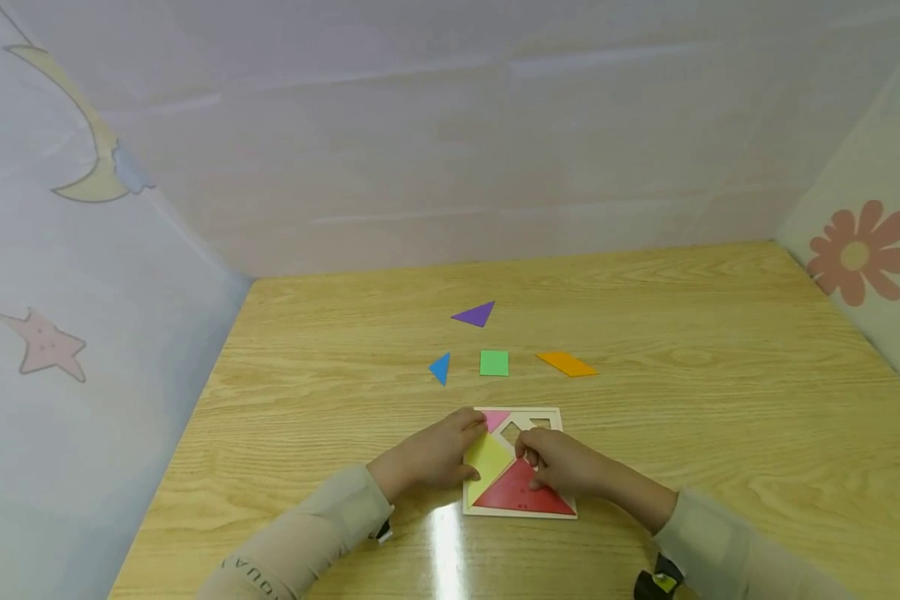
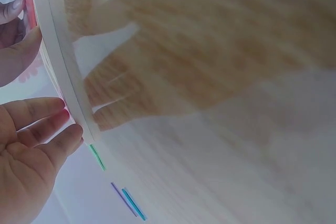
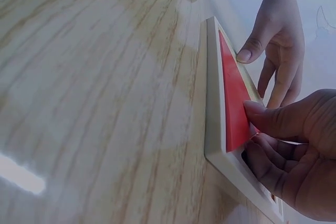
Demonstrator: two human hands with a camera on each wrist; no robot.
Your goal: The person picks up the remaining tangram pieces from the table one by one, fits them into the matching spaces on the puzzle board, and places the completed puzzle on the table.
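Observation:
A shallow wooden puzzle tray (image 1: 520,514) lies near the front of the table, with a pink piece (image 1: 496,419), a yellow triangle (image 1: 487,457) and a red triangle (image 1: 521,492) in it. At the tray's left side rests my left hand (image 1: 438,450), its fingers fairly straight at the rim and its thumb by the yellow triangle. My right hand (image 1: 566,465) curls over the red triangle. In the right wrist view its thumb lies on the red triangle's face (image 3: 234,103) and its bent fingers meet that piece's edge. Part of the tray's right side is hidden beneath this hand.
Beyond the tray lie a blue triangle (image 1: 440,368), a green square (image 1: 494,363) and an orange parallelogram (image 1: 567,364), with a purple triangle (image 1: 476,314) farther back. Cutouts show in the tray's upper right. Patterned cloth walls (image 1: 450,167) border the wooden table (image 1: 330,350).

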